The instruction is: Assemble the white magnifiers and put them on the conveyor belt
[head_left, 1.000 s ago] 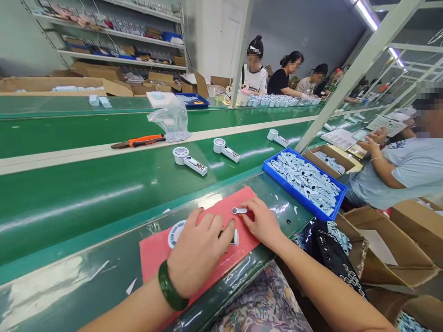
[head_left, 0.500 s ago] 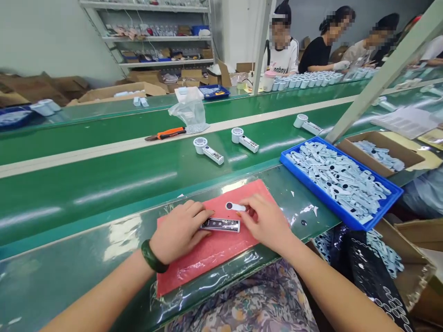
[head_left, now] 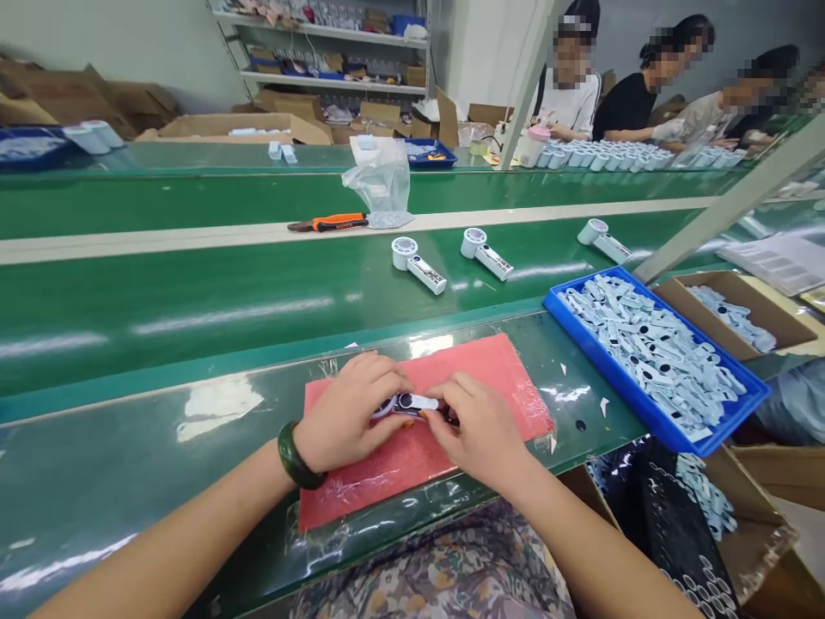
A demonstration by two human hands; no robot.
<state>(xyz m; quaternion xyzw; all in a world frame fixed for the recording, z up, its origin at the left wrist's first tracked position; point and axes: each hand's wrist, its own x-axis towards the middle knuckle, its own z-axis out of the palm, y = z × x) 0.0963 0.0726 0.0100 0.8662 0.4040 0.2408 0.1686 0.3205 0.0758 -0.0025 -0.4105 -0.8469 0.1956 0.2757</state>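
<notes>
On the red pad (head_left: 477, 365), my left hand (head_left: 354, 404) is wrapped over a white handheld fan (head_left: 385, 407), covering much of it. Between the fingertips of my right hand (head_left: 483, 423) is a small white cover piece (head_left: 418, 401) with a dark round spot at its left end. The piece lies over the fan's dark handle, seemingly touching it; the exact fit is hidden by my fingers. Beyond the pad, more white handheld fans (head_left: 425, 273) rest on the green belt (head_left: 258, 301).
A blue tray (head_left: 612, 367) heaped with white pieces stands at right, beside a cardboard box (head_left: 790, 322). Orange-handled pliers (head_left: 339, 223) and a plastic bag (head_left: 383, 185) lie across the belt. A slanted metal post (head_left: 702, 206) rises at right. Co-workers sit at the far side.
My right hand has brought the cover piece left and down onto the fan's handle. My left hand has closed further round the fan. The whole view has shifted slightly.
</notes>
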